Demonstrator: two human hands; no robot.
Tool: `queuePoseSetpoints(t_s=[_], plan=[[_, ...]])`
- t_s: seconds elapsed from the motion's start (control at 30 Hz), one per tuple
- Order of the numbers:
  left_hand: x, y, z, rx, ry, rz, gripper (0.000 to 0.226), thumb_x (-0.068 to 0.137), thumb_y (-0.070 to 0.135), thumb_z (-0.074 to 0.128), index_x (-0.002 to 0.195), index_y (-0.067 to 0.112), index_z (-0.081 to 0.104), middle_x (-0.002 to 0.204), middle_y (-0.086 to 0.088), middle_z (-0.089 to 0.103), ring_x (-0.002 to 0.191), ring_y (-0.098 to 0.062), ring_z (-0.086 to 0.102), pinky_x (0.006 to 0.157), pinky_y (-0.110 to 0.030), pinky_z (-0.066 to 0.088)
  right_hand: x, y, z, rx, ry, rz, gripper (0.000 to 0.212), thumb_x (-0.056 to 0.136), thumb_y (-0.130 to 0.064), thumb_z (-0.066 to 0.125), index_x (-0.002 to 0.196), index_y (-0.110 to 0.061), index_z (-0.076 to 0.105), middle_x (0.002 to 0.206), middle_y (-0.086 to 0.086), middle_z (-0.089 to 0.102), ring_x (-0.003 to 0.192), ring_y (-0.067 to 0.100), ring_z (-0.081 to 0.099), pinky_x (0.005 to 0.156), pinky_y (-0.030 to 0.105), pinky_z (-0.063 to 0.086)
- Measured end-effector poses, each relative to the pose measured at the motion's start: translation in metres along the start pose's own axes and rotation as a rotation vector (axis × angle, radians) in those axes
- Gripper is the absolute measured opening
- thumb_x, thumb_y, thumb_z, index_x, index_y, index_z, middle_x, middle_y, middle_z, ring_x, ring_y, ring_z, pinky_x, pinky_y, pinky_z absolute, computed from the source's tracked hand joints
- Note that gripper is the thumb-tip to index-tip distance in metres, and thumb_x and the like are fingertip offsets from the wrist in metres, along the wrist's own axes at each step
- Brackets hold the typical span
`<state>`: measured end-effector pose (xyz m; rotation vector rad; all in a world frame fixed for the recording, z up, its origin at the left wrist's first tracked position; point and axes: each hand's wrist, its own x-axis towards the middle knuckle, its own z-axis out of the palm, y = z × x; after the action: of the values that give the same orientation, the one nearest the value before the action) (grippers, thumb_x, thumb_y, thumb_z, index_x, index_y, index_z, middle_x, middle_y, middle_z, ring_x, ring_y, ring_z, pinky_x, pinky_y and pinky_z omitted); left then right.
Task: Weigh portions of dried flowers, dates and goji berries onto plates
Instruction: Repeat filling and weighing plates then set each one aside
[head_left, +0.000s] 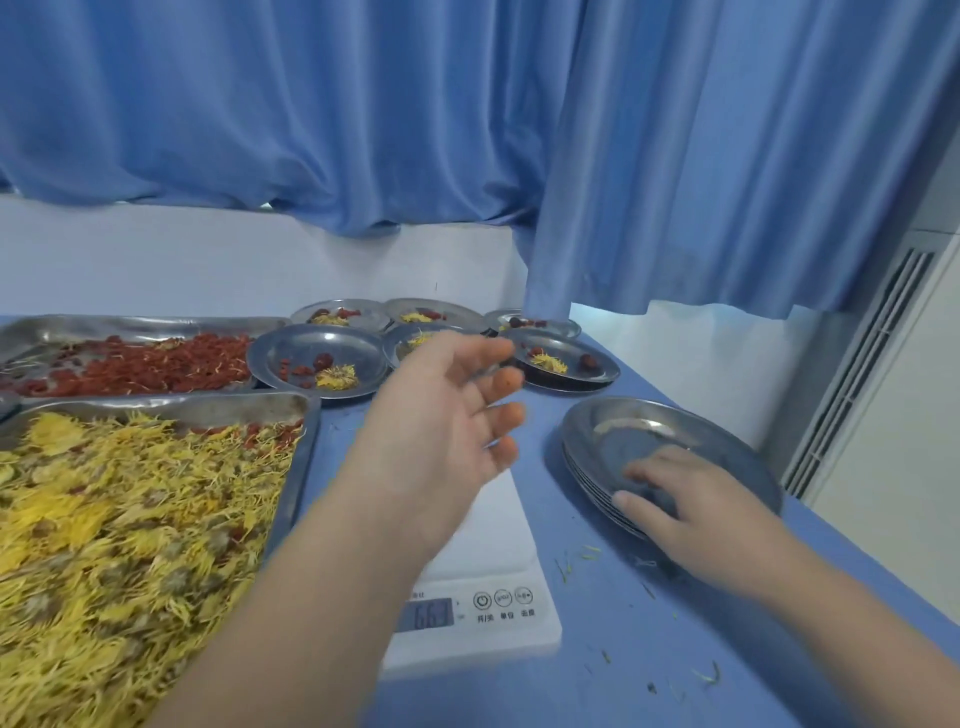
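While the left hand (447, 415) hovers spread, the right hand (696, 504) (fingers (649, 472) flat on the plate stack (623, 431)) should peel one plate onto the scale (498, 525).

Soft, cool, even light fills the scene, tinted blue by the curtain (363, 104). Shadows are faint; a soft one lies under the right hand (691, 509), right of the scale (498, 525). The plates (649, 431) there carry a pale glare streak. Above the scale, the left hand (441, 421) is motion-blurred, its fingertips (511, 382) smeared. The scale's digits are hazy. Wide-angle distortion bends the vent (857, 364) far right of the scale.
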<state>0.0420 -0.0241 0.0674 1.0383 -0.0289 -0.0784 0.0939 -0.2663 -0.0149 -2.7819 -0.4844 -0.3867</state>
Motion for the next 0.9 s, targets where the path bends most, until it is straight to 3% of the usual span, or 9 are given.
queuePoseSetpoints(t_s=[0.1, 0.27, 0.4, 0.57, 0.77, 0.9], plan=[[-0.013, 0.007, -0.037, 0.034, 0.072, 0.04, 0.012, 0.067, 0.027, 0.061, 0.075, 0.02, 0.066, 0.065, 0.003, 0.058, 0.051, -0.013, 0.051, 0.054, -0.026, 0.036, -0.004, -0.002, -0.004, -0.108, -0.044, -0.015, 0.031, 0.088, -0.058, 0.045, 0.087, -0.032, 0.062, 0.086, -0.011, 0.056, 0.086, 0.008, 0.053, 0.077, 0.032, 0.047], [-0.031, 0.009, -0.092, 0.029, 0.245, 0.075, 0.015, 0.07, 0.027, 0.06, 0.081, 0.019, 0.065, 0.066, 0.002, 0.057, 0.052, -0.014, 0.053, 0.059, -0.03, 0.035, -0.008, -0.014, -0.004, -0.178, -0.053, 0.013, 0.027, 0.083, -0.035, 0.051, 0.059, -0.025, 0.042, 0.074, -0.005, 0.049, 0.07, 0.01, 0.049, 0.063, 0.031, 0.045], [-0.037, 0.004, -0.11, -0.035, 0.3, 0.064, 0.011, 0.081, 0.025, 0.054, 0.081, 0.02, 0.063, 0.067, 0.002, 0.056, 0.055, -0.014, 0.052, 0.061, -0.03, 0.035, -0.009, -0.023, -0.004, -0.213, -0.034, 0.037, 0.034, 0.079, -0.029, 0.055, 0.054, -0.026, 0.032, 0.069, -0.003, 0.047, 0.064, 0.016, 0.047, 0.058, 0.032, 0.043], [-0.049, 0.0, -0.114, -0.067, 0.252, 0.072, 0.016, 0.067, 0.029, 0.061, 0.08, 0.02, 0.063, 0.068, 0.001, 0.055, 0.055, -0.015, 0.05, 0.061, -0.031, 0.035, -0.011, -0.028, -0.005, -0.21, -0.008, 0.057, 0.033, 0.076, -0.026, 0.056, 0.054, -0.025, 0.031, 0.065, -0.002, 0.045, 0.061, 0.017, 0.044, 0.054, 0.033, 0.039], [-0.053, -0.003, -0.115, -0.074, 0.272, 0.055, 0.021, 0.067, 0.028, 0.06, 0.085, 0.019, 0.061, 0.067, 0.0, 0.055, 0.055, -0.016, 0.05, 0.06, -0.031, 0.035, -0.012, -0.029, -0.005, -0.194, 0.068, 0.049, 0.021, 0.08, -0.027, 0.057, 0.062, -0.025, 0.046, 0.069, -0.005, 0.048, 0.069, 0.016, 0.049, 0.059, 0.035, 0.046], [-0.054, -0.002, -0.116, -0.08, 0.282, 0.067, 0.021, 0.065, 0.027, 0.061, 0.084, 0.018, 0.062, 0.067, 0.0, 0.055, 0.054, -0.016, 0.05, 0.059, -0.03, 0.035, -0.014, -0.028, -0.007, -0.238, 0.256, -0.036, 0.013, 0.085, -0.02, 0.064, 0.073, -0.016, 0.067, 0.073, -0.004, 0.056, 0.07, 0.02, 0.055, 0.052, 0.032, 0.046]])
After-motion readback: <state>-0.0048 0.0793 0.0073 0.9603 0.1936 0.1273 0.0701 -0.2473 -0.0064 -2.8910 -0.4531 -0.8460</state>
